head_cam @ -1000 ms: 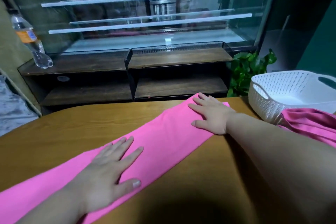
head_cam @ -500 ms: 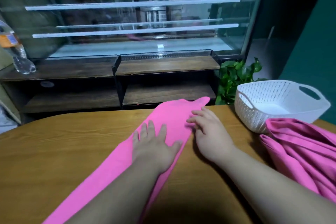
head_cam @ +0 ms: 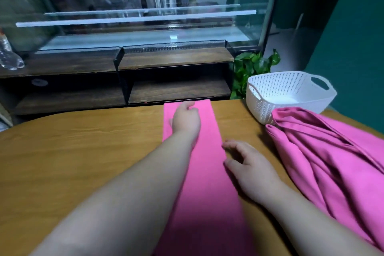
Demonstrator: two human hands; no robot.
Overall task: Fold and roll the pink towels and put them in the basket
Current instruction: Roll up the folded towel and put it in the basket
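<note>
1. The table (head_cam: 83, 151) holds everything.
2. The pink towel heap (head_cam: 332, 162) lies on your right, touching the white basket (head_cam: 291, 89).
3. The folded towel strip (head_cam: 207, 172) runs away from you, mid-table.
4. Your left hand (head_cam: 186, 119) rests on its far end, fingers bent; I cannot tell whether it grips.
5. Your right hand (head_cam: 251, 166), loosely spread, touches its right edge.

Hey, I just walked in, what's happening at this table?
A person is working on a pink towel folded into a long narrow strip on the wooden table. The left hand lies on the strip's far end, fingers curled; whether it grips is unclear. The right hand rests loose beside the strip's right edge. More pink towels lie heaped by the white basket, which holds no towel yet.
</note>
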